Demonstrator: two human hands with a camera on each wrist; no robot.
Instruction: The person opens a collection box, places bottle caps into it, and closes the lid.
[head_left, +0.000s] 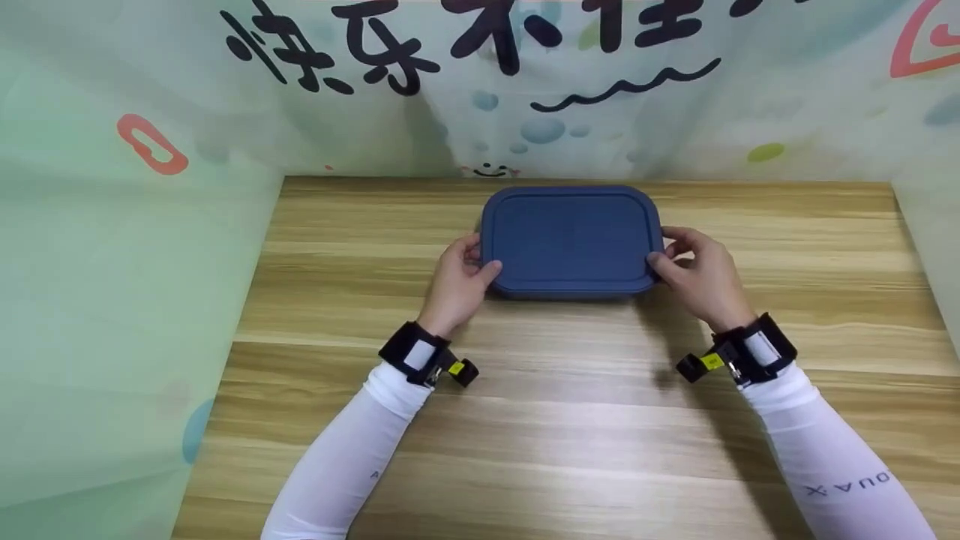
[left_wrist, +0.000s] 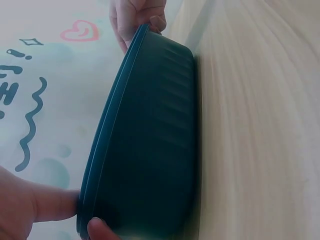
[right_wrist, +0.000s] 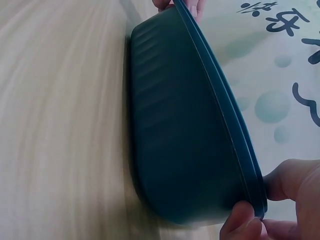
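A dark blue rectangular lidded box (head_left: 571, 238) with rounded corners sits at the back of the wooden table. At its left end, my left hand (head_left: 459, 286) pinches the rim, thumb on top near the front corner and fingers below. My right hand (head_left: 705, 279) grips the right end the same way. From the left wrist view, the ribbed side wall of the box (left_wrist: 150, 130) shows beneath the overhanging lid edge. The right wrist view shows the box (right_wrist: 180, 120) with its base close over the tabletop and the thumb and fingers at the rim.
Wood-grain tabletop (head_left: 555, 420) spreads in front of the box. Behind it rises a printed cloth backdrop (head_left: 360, 135) with black characters and bubbles. Pale cloth walls (head_left: 112, 300) border the table at left and right.
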